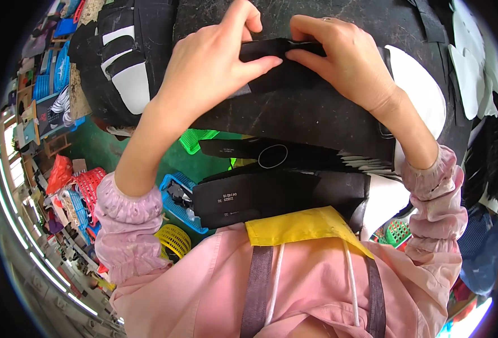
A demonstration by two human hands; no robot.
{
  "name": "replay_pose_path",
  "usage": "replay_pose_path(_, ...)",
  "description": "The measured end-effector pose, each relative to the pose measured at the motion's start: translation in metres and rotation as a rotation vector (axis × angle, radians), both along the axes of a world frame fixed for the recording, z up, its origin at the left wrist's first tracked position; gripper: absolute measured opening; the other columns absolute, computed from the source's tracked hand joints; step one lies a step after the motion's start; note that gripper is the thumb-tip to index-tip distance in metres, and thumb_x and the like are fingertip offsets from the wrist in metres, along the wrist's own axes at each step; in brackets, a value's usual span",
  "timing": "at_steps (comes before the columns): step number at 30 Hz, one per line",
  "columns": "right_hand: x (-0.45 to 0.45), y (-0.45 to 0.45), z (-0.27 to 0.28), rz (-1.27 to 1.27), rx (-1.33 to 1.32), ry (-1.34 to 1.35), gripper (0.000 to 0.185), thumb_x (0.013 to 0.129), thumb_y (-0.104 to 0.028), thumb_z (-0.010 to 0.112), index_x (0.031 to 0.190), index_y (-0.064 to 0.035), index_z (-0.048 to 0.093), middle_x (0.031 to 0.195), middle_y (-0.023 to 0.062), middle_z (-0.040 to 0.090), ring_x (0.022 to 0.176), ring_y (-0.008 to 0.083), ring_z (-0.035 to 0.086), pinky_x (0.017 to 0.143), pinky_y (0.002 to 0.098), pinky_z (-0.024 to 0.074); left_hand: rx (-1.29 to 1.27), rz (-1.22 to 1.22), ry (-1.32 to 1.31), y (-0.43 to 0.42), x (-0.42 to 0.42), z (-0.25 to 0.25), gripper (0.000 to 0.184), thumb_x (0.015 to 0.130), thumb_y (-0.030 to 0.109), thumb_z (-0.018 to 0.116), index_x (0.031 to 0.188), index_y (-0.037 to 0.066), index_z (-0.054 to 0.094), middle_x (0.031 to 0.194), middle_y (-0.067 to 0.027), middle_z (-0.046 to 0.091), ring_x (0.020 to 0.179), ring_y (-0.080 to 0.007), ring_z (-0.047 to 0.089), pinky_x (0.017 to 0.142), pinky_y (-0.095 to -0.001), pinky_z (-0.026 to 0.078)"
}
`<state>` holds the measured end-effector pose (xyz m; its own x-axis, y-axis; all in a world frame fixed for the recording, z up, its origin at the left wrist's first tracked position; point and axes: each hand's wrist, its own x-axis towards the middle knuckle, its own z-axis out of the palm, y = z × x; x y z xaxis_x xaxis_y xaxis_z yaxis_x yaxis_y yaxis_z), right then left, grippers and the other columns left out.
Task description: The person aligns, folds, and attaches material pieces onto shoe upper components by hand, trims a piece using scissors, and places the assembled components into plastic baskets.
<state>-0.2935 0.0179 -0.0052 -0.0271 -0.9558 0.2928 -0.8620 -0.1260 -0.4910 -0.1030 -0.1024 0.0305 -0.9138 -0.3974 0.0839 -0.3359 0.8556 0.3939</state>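
Over the dark work surface (311, 110), my left hand (207, 67) and my right hand (345, 59) hold a black strip of material (280, 50) between them. The thumbs press on its near side and point toward each other, almost meeting at the middle. The fingers of both hands are curled behind its upper edge. Black pieces with white printed marks (260, 194) lie between the surface and my body. A yellow flap (308, 225) rests at my chest, below those pieces.
Black and white pieces (130, 87) are stacked at the left of the surface. A white piece (418, 84) lies beside my right forearm, and pale sheets (468, 62) hang at the far right. Below stand a blue basket (173, 211) and a yellow basket (176, 239).
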Motion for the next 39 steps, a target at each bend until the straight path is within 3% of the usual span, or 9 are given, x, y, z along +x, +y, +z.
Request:
replay_pose_path(3, -0.008, 0.009, 0.001, 0.021, 0.020, -0.010, 0.023, 0.088, -0.024, 0.077, 0.103, -0.0103, 0.069, 0.096, 0.0096, 0.075, 0.093, 0.0327, 0.072, 0.080, 0.0419, 0.0577, -0.021, 0.077, -0.214, 0.006, -0.010, 0.002, 0.042, 0.086, 0.041, 0.078, 0.111, 0.012, 0.060, 0.079, -0.0149, 0.066, 0.085, -0.0343, 0.071, 0.070, -0.0408, 0.053)
replay_pose_path(8, -0.017, 0.021, 0.008, 0.058, 0.119, -0.099, 0.025, 0.088, -0.021, 0.076, 0.110, -0.0093, 0.071, 0.105, 0.0129, 0.075, 0.098, 0.0320, 0.073, 0.087, 0.0407, 0.0577, 0.053, 0.007, -0.173, 0.007, -0.005, -0.009, 0.043, 0.085, 0.041, 0.080, 0.111, 0.011, 0.063, 0.091, -0.0156, 0.071, 0.088, -0.0387, 0.070, 0.077, -0.0444, 0.054)
replay_pose_path(12, -0.028, 0.028, 0.017, -0.045, -0.159, -0.131, 0.022, 0.089, -0.016, 0.075, 0.107, -0.0051, 0.070, 0.095, 0.0122, 0.073, 0.084, 0.0287, 0.072, 0.078, 0.0377, 0.0561, 0.135, 0.047, -0.211, 0.011, -0.006, -0.003, 0.043, 0.085, 0.040, 0.080, 0.111, 0.009, 0.064, 0.098, -0.0154, 0.073, 0.094, -0.0395, 0.071, 0.082, -0.0444, 0.055)
replay_pose_path(18, -0.007, 0.040, 0.018, -0.186, 0.085, -0.326, 0.028, 0.088, -0.029, 0.080, 0.088, -0.0019, 0.072, 0.072, 0.0109, 0.068, 0.067, 0.0229, 0.069, 0.066, 0.0323, 0.0548, 0.081, 0.018, -0.202, 0.011, -0.009, -0.005, 0.043, 0.085, 0.039, 0.079, 0.110, 0.007, 0.063, 0.100, -0.0146, 0.073, 0.094, -0.0397, 0.071, 0.085, -0.0442, 0.054)
replay_pose_path(20, -0.003, 0.036, 0.009, -0.154, 0.162, -0.283, 0.025, 0.088, -0.018, 0.082, 0.102, -0.0026, 0.068, 0.076, 0.0024, 0.065, 0.070, 0.0068, 0.060, 0.067, 0.0235, 0.0508, 0.089, -0.015, -0.169, 0.008, -0.009, -0.007, 0.042, 0.086, 0.036, 0.080, 0.112, 0.007, 0.063, 0.097, -0.0141, 0.073, 0.087, -0.0370, 0.071, 0.082, -0.0420, 0.054)
replay_pose_path(23, -0.003, 0.032, 0.004, -0.182, 0.004, -0.388, 0.030, 0.081, -0.014, 0.084, 0.104, -0.0059, 0.068, 0.076, 0.0078, 0.069, 0.070, 0.0184, 0.070, 0.071, 0.0281, 0.0565, 0.187, -0.025, -0.140, 0.004, -0.005, -0.003, 0.041, 0.086, 0.032, 0.080, 0.116, 0.009, 0.062, 0.089, -0.0129, 0.072, 0.075, -0.0284, 0.067, 0.074, -0.0362, 0.051)
replay_pose_path(27, -0.008, 0.037, 0.007, -0.136, 0.152, -0.569, 0.028, 0.083, -0.006, 0.081, 0.106, -0.0032, 0.065, 0.084, 0.0054, 0.069, 0.077, 0.0135, 0.067, 0.075, 0.0252, 0.0561, 0.284, -0.036, -0.194, 0.000, 0.002, 0.009, 0.040, 0.087, 0.026, 0.080, 0.119, 0.010, 0.061, 0.077, -0.0077, 0.068, 0.065, -0.0140, 0.056, 0.065, -0.0282, 0.044)
replay_pose_path(31, -0.012, 0.041, 0.006, -0.059, 0.188, -0.642, 0.017, 0.088, -0.004, 0.077, 0.101, -0.0015, 0.065, 0.086, 0.0045, 0.070, 0.079, 0.0108, 0.067, 0.077, 0.0240, 0.0552, 0.493, -0.007, -0.188, -0.005, 0.007, 0.005, 0.037, 0.089, 0.022, 0.079, 0.118, 0.008, 0.062, 0.070, -0.0019, 0.060, 0.065, -0.0079, 0.049, 0.063, -0.0273, 0.041)
replay_pose_path(39, -0.016, 0.047, 0.011, 0.023, 0.254, -0.811, 0.012, 0.091, -0.003, 0.074, 0.099, -0.0005, 0.065, 0.089, 0.0029, 0.071, 0.084, 0.0091, 0.069, 0.082, 0.0230, 0.0542, 0.489, -0.059, -0.110, -0.009, 0.009, -0.004, 0.032, 0.089, 0.021, 0.080, 0.113, 0.003, 0.067, 0.084, -0.0046, 0.072, 0.076, -0.0066, 0.060, 0.073, -0.0260, 0.049)
